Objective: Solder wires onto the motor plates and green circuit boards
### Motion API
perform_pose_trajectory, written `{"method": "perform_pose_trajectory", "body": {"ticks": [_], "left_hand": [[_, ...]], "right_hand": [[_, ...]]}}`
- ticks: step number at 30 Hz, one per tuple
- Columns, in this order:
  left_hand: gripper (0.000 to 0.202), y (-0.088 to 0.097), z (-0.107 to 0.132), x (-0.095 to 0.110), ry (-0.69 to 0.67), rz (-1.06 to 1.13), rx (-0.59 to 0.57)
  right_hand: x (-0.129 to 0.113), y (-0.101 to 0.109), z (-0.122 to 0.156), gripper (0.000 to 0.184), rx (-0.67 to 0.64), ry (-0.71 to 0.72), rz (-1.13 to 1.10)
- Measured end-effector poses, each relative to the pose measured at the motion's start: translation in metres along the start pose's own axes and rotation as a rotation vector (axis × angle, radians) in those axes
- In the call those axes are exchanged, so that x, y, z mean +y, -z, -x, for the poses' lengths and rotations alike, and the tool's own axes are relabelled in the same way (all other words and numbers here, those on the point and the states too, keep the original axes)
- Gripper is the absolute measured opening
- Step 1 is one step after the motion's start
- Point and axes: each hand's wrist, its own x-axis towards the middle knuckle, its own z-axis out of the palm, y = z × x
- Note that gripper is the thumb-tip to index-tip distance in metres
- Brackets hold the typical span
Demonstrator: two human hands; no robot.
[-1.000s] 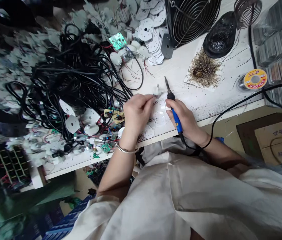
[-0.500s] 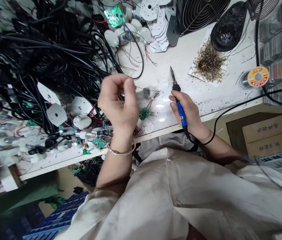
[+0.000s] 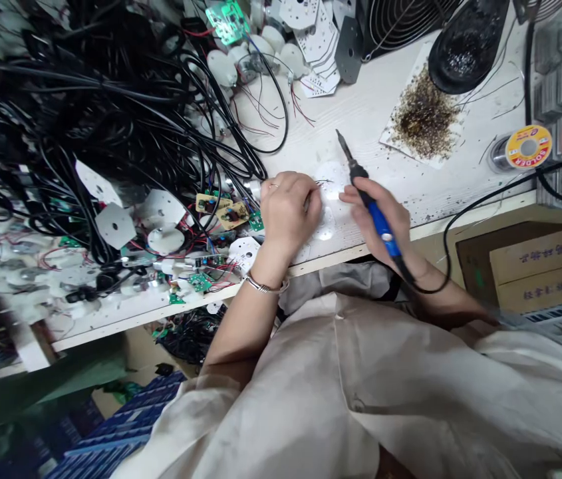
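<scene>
My right hand [image 3: 385,216] is closed around the blue handle of a soldering iron [image 3: 379,223], whose metal tip points up and away over the white tabletop. Left of it, my left hand [image 3: 290,209] is low at the table with its fingers curled together. Thin wire ends show just beyond its fingers, but what it grips is hidden. Close to its left lie yellowish circuit boards [image 3: 228,211] and a small green circuit board [image 3: 256,221]. A white perforated plate [image 3: 245,253] lies beside the left wrist.
Black cables [image 3: 126,113] pile up at the left. A solder spool [image 3: 529,148] stands at the right, near a card with brown granules [image 3: 423,120] and a black dish [image 3: 467,50]. A fan [image 3: 405,26] is at the back. The iron's cord crosses the table's front edge.
My left hand has come down and to the right, nearer the iron. The iron is still in my right hand, tilted slightly more. The yellowish boards have come into sight.
</scene>
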Motion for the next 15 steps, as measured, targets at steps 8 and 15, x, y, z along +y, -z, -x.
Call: {"method": "perform_pose_trajectory", "body": {"ticks": [8, 15], "left_hand": [[0.012, 0.0003, -0.0005, -0.0073, -0.137, 0.046, 0.042], [0.015, 0.0056, 0.0033, -0.0098, -0.139, 0.086, -0.014]], "right_hand": [[-0.0049, 0.0074, 0.0069, 0.033, 0.276, -0.288, -0.35], [-0.0021, 0.0054, 0.0, 0.037, 0.231, -0.38, -0.328]]}}
